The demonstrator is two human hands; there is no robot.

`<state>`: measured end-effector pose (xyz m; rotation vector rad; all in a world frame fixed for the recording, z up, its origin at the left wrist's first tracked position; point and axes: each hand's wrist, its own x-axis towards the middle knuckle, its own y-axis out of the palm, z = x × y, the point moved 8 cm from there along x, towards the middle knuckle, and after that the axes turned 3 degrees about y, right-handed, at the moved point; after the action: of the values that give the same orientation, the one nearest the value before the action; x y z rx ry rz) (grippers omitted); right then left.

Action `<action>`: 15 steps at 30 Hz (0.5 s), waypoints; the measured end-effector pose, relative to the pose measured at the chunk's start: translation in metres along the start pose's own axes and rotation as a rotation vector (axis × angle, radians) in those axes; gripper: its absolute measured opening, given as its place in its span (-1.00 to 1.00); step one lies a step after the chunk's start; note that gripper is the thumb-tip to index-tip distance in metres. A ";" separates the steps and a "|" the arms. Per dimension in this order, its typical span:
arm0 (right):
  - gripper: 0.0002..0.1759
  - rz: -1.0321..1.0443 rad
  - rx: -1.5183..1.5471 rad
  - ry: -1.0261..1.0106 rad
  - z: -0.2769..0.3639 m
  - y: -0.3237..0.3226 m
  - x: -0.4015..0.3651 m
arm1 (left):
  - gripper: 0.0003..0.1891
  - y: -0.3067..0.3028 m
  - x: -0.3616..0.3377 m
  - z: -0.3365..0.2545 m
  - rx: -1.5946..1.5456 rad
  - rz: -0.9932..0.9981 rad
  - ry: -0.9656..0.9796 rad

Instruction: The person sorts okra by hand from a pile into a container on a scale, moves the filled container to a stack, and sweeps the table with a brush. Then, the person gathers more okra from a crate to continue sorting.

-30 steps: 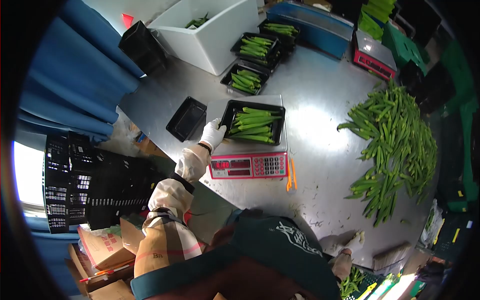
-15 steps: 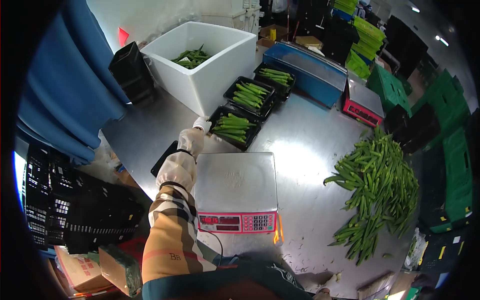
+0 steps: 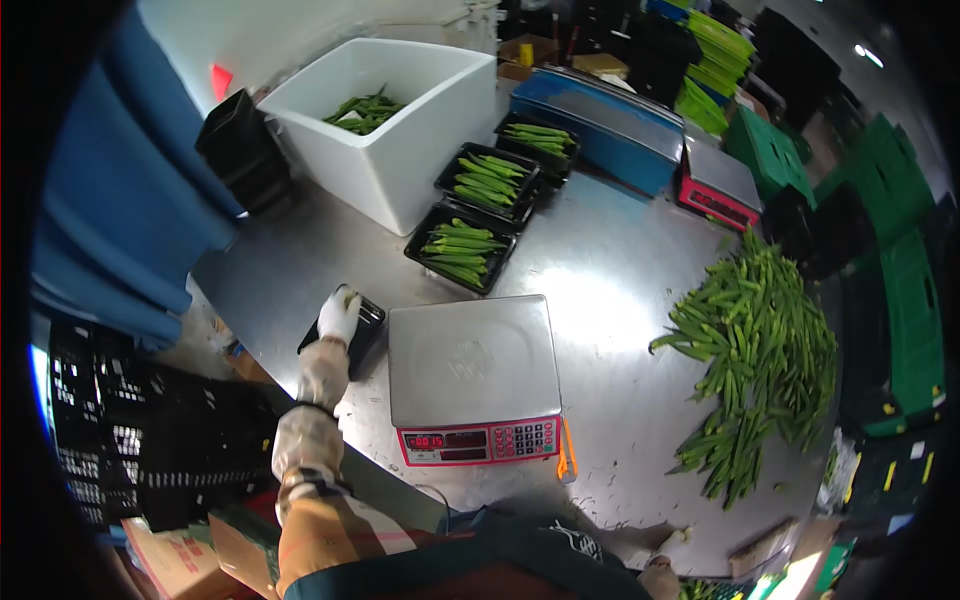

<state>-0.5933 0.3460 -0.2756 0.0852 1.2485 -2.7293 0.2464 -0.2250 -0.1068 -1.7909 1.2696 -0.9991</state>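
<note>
My left hand [image 3: 340, 315], in a white glove, is at a black plastic tray [image 3: 366, 332] left of the scale, its fingers closed over the tray's edge. The scale [image 3: 474, 360] has a bare steel plate and a red-framed display. My right hand [image 3: 676, 545], also gloved, is low at the table's near edge; its fingers are too small and dim to make out. Beyond the scale, black trays of okra stand in a row: a near one [image 3: 462, 250], a middle one [image 3: 490, 182] and a far one [image 3: 540, 140]. To the right lies a big heap of loose okra [image 3: 750, 360].
A white foam box [image 3: 380, 165] with okra inside stands at the back left, beside black containers [image 3: 240, 150]. Behind the trays are a blue bin [image 3: 595, 130] and a second red scale [image 3: 720, 185]. Green crates [image 3: 910, 320] border the right side.
My left hand has drawn back from the nearest okra tray, down and left, onto the black tray beside the scale. The view has shifted slightly.
</note>
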 end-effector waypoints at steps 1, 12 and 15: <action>-0.59 0.102 -0.119 0.147 0.019 -0.003 -0.013 | -0.72 -0.006 -0.024 0.000 -0.023 -0.026 0.071; -0.62 -0.154 -0.024 -0.138 0.037 -0.017 -0.039 | -0.75 0.019 -0.104 0.071 0.157 0.044 0.178; -0.62 -0.139 0.028 -0.062 0.029 -0.007 -0.041 | -0.78 -0.005 -0.103 0.040 0.389 0.060 0.204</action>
<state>-0.5532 0.3326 -0.2466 -0.0856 1.2435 -2.8429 0.2620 -0.1206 -0.1395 -1.3742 1.1455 -1.3188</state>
